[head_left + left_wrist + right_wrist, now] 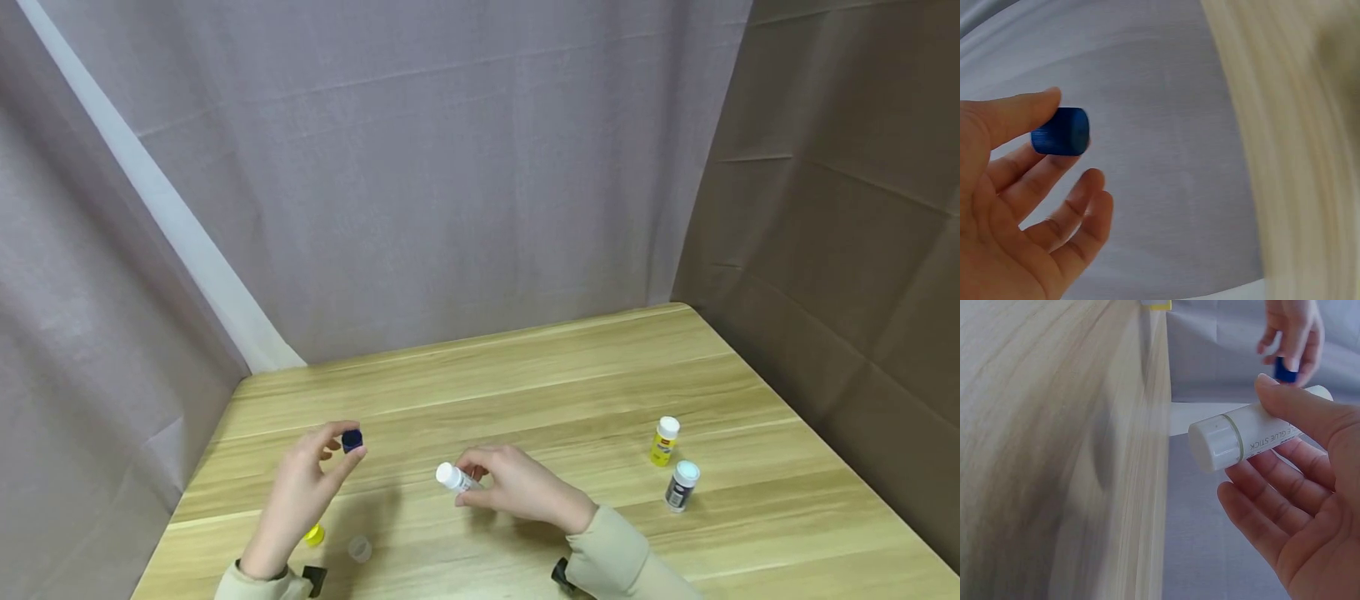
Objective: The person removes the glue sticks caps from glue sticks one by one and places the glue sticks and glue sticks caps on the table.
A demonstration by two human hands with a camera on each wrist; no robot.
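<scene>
Between its thumb and fingertips my left hand (300, 492) pinches a small dark blue cap (352, 440), raised over the left part of the table. The left wrist view shows fine ridges round the cap (1061, 132), and the other fingers loosely bent below it. My right hand (517, 485) grips a white glue stick (456, 478) over the middle of the table, tilted, its white end pointing toward the left hand. Printed "GLUE STICK" lettering shows on the barrel of this glue stick (1260, 432) in the right wrist view. Cap and glue stick are apart.
A yellow glue stick (663, 442) with a white top and a dark-labelled one (681, 487) stand upright on the right of the wooden table (570, 375). Near the left forearm lie a yellow cap (315, 535) and a translucent whitish cap (360, 548). Grey curtains (450, 183) hang behind.
</scene>
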